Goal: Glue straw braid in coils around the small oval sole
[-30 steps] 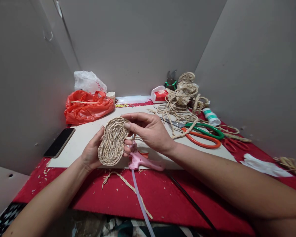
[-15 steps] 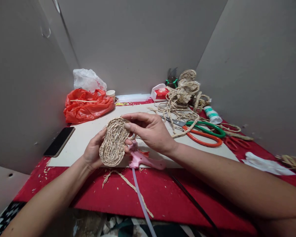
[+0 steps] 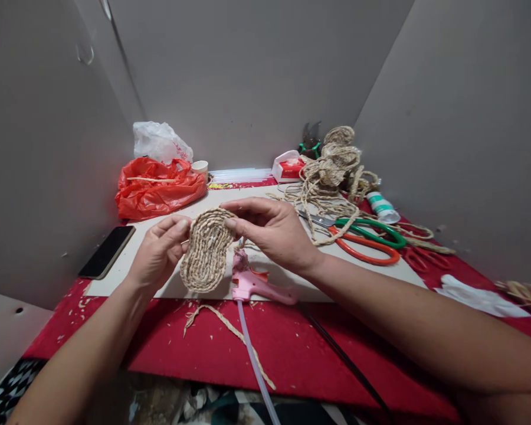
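Observation:
A coiled sole-shaped piece of braided straw cord point(image 3: 206, 251) is held up above the front of the white board point(image 3: 115, 287). My left hand point(image 3: 163, 245) is closed at its upper left edge, with thumb and fingertips against the side. My right hand point(image 3: 272, 230) pinches the upper right edge, its thumb on the near face and its fingers behind. Just under my right hand lies a pink glue gun point(image 3: 252, 283), a long clear glue stick point(image 3: 252, 354) trailing from it toward me. A loose braided strand point(image 3: 223, 321) rests on the red cloth.
Large scissors point(image 3: 367, 233) and a heap of straw cord point(image 3: 331, 171) are at the right. Farther back are a tissue pack point(image 3: 288, 168), glue sticks point(image 3: 239, 175) and a paper cup point(image 3: 200, 167). A red plastic bag point(image 3: 159, 192) and a phone point(image 3: 107, 252) are at the left.
My left hand has shifted from under the coil's left side up to its upper left edge, fingers now folded. The right hand keeps its pinch; the coil is slightly turned.

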A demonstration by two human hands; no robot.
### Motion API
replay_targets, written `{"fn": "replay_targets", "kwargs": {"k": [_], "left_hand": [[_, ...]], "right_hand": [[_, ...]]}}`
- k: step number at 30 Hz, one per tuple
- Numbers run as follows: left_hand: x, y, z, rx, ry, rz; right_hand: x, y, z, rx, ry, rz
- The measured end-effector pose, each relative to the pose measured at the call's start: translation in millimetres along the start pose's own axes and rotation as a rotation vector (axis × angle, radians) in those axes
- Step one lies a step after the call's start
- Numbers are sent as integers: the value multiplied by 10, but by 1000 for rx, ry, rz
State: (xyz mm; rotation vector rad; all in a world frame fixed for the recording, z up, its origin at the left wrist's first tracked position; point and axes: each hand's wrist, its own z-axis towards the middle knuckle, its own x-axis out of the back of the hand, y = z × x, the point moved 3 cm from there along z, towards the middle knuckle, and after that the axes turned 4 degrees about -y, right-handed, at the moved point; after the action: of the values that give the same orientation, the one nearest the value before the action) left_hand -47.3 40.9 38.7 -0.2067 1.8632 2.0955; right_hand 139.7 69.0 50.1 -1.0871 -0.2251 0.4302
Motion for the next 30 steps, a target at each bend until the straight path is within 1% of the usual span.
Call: {"fn": "replay_targets", "kwargs": {"k": [3, 7, 9, 12, 14, 17, 19, 23, 30], "left_hand": [[33, 1, 0, -63, 26, 96], [36, -18, -27, -133, 105, 138], [38, -12, -30, -163, 151, 145], [49, 2, -23, -192, 204, 136], [54, 1, -13, -198, 202, 132], [53, -29, 3, -170, 139, 140], [59, -51, 5, -160, 119, 145], [57, -69, -13, -187, 132, 183], [31, -60, -48, -246, 160, 230]], "right_hand": [[7, 10, 14, -9, 26, 63], [-15, 76, 28, -108, 19, 144], [-39, 125, 29, -156, -23, 144], [-74, 189, 19, -200, -131, 18], [-84, 217, 9, -196, -185, -45], [-80, 229, 2, -153, -202, 13], [-74, 229, 0, -151, -204, 29], [-61, 206, -9, -181, -203, -2], [-63, 174, -21, -178, -188, -16]]}}
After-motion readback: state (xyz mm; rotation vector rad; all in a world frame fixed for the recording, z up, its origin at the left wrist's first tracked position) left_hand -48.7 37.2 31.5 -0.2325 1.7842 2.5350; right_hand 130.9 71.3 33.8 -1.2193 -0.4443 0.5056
